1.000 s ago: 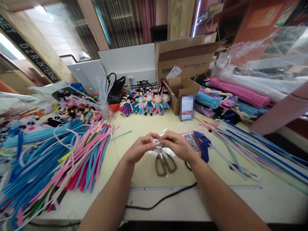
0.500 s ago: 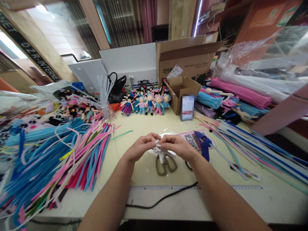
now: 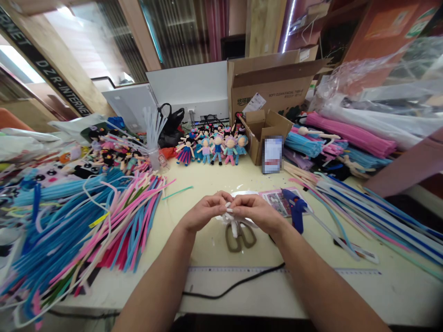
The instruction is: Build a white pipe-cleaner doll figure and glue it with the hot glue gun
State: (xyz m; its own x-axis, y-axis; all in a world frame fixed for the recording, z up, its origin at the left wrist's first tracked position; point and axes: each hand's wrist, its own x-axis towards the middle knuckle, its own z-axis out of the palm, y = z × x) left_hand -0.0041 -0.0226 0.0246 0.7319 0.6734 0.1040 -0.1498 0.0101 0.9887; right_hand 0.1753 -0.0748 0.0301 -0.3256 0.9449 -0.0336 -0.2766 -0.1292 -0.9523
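A: Nearest the lower edge of the frame, what lies on the table (image 3: 214,251)?

B: A black cable (image 3: 235,285) curling across a clear ruler (image 3: 277,271). Just above them, at centre, the scissors (image 3: 239,234) lie flat with their handles toward the person.

A: And the hands?

B: Both meet right over the scissors. The left hand (image 3: 204,212) and the right hand (image 3: 258,212) each pinch a white pipe cleaner (image 3: 231,216) between thumb and fingertips, clenched close together; a short fuzzy end hangs down between them.

A: How would that piece handle?

B: I judge it very light and soft on the outside, with a wire core that bends easily and holds its shape. It won't slip, since the fuzz grips skin. Best taken right next to the bend, fingertips nearly touching, as the hands do here.

A: What sits beside them?

B: Just right of centre, a blue glue gun (image 3: 294,210) stands next to a card (image 3: 277,200). Left of centre sprawls a big pile (image 3: 86,230) of blue and pink stems; long stems (image 3: 374,216) fan out at right.

A: Farther back?

B: Upper middle of the frame, a row of small dolls (image 3: 211,150), a small box (image 3: 265,131) and, behind it, a large carton (image 3: 273,87).
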